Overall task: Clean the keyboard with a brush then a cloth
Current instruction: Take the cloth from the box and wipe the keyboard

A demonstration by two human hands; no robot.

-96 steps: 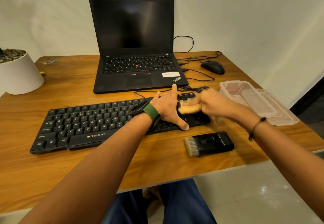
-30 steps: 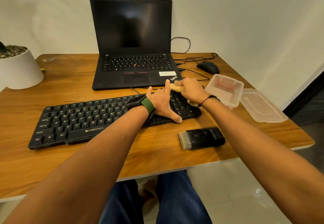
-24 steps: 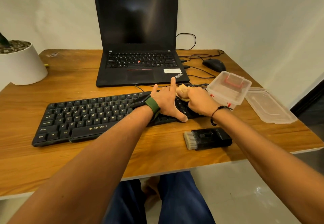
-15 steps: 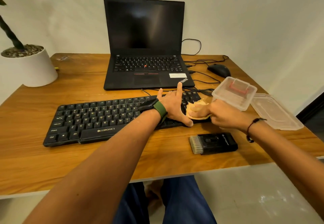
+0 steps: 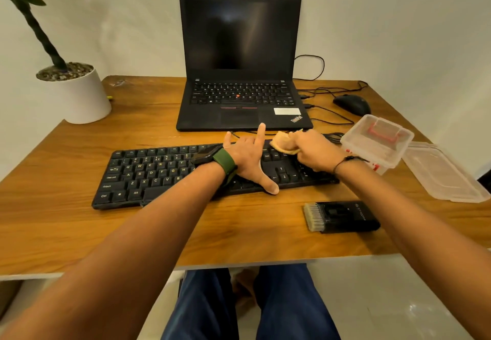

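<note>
A black keyboard (image 5: pixel 148 172) lies across the wooden desk. My left hand (image 5: pixel 249 157) rests flat on its right-middle part, fingers spread, thumb at the front edge. My right hand (image 5: pixel 314 151) grips a crumpled tan cloth (image 5: pixel 283 144) and holds it against the keys near the keyboard's far right edge. A black brush (image 5: pixel 341 216) with pale bristles lies on the desk in front of the keyboard's right end, apart from both hands.
An open black laptop (image 5: pixel 240 73) stands behind the keyboard. A clear plastic box (image 5: pixel 377 140) and its lid (image 5: pixel 441 175) sit at the right. A black mouse (image 5: pixel 352 104) with cables lies far right. A white plant pot (image 5: pixel 77 95) stands far left.
My right hand has moved the cloth from the keyboard's front right area back to its far edge. My left hand has stayed pressed on the keyboard. The camera view shifted.
</note>
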